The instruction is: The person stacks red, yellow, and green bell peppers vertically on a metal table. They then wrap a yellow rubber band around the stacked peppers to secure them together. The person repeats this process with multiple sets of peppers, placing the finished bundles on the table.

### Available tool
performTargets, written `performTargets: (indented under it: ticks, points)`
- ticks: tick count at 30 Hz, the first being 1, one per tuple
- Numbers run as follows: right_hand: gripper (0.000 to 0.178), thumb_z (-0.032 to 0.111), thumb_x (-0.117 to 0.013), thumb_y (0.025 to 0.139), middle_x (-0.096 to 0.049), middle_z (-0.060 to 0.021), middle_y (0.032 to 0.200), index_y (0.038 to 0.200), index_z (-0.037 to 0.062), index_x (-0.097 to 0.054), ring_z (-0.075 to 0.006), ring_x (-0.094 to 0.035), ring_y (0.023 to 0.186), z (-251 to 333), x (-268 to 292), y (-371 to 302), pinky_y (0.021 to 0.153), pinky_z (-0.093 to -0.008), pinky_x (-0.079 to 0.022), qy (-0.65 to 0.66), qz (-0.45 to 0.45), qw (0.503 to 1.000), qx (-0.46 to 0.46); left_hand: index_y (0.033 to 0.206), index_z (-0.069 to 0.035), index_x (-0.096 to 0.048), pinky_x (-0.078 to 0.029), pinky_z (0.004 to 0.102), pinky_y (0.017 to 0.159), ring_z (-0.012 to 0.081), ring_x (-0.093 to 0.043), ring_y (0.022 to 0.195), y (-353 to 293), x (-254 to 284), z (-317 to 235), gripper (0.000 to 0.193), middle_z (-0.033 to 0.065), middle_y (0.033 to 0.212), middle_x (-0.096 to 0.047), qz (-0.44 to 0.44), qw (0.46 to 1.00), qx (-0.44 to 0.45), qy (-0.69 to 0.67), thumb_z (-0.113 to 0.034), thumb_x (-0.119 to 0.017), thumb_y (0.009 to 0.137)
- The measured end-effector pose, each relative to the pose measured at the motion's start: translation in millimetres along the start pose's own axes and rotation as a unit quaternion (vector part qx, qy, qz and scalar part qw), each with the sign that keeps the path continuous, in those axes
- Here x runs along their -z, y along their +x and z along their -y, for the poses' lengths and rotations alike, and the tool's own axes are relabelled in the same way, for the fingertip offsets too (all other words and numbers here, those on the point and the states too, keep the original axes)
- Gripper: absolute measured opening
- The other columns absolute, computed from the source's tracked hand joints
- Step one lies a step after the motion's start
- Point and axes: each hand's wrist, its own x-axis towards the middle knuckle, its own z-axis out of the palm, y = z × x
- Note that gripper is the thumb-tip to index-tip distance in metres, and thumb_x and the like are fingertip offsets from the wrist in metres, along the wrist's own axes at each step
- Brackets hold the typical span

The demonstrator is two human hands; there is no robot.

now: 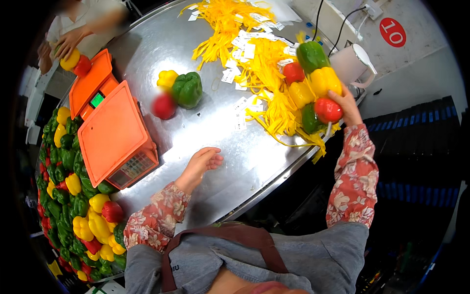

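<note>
My right hand (348,105) is at the table's right edge, its fingers round a row of glossy bell peppers: a red pepper (329,110), a yellow pepper (324,82) and a green pepper (312,56). A yellow tuft sticks out past the green one. Against this row lie another red pepper (293,72), yellow pepper (300,94) and green pepper (311,119). Over the bare metal, my left hand (199,164) holds nothing, its fingers loosely bent and apart. Beyond it a yellow, a red and a green pepper (187,90) sit together.
Yellow net strips (274,63) with white tags cover the metal table's (230,161) far right. Two orange scales (112,134) stand left, beside heaped peppers (63,196). A co-worker's hand (71,41) holds peppers above the farther scale. A white jug (350,63) stands behind my right hand.
</note>
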Motion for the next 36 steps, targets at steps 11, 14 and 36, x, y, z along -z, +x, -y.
performTargets:
  ticks: [11,14,36]
  points:
    - [0.068,0.019,-0.07,0.068,-0.054,-0.0203,0.114,0.127,0.0027,-0.04,-0.0315,-0.053,0.106,-83.7,69.2,58.3,0.089,-0.0362,-0.042,-0.498,-0.066,0.857,0.114,0.102,-0.005,-0.056,-0.043,0.0235,0.072,0.0111,-0.055,0.08,6.9,18.0,7.0,0.023,0.0037,0.089,-0.06,-0.035,0.999,0.004,0.002,-0.022,-0.046,0.09]
    - [0.058,0.012,-0.064,0.073,-0.053,-0.0176,0.113,0.126,0.0036,-0.042,-0.0331,-0.052,0.103,-30.0,-17.5,52.8,0.087,-0.0368,-0.043,-0.625,-0.133,0.742,0.205,0.102,-0.005,-0.056,-0.043,0.0231,0.072,0.0104,-0.054,0.08,7.7,23.6,0.0,0.022,0.0033,0.089,-0.059,-0.047,0.999,-0.024,-0.005,-0.021,-0.047,0.09]
    - [0.013,0.011,-0.057,0.081,-0.061,-0.0048,0.073,0.086,-0.0008,-0.06,-0.0118,-0.057,0.063,-118.7,-218.5,206.3,0.058,-0.0226,-0.045,-0.226,0.077,0.967,0.087,0.1,-0.004,-0.056,-0.043,0.0235,0.068,0.0117,-0.055,0.075,-4.9,51.2,33.2,0.02,0.0046,0.084,-0.06,-0.132,0.989,-0.037,-0.063,-0.017,-0.044,0.091]
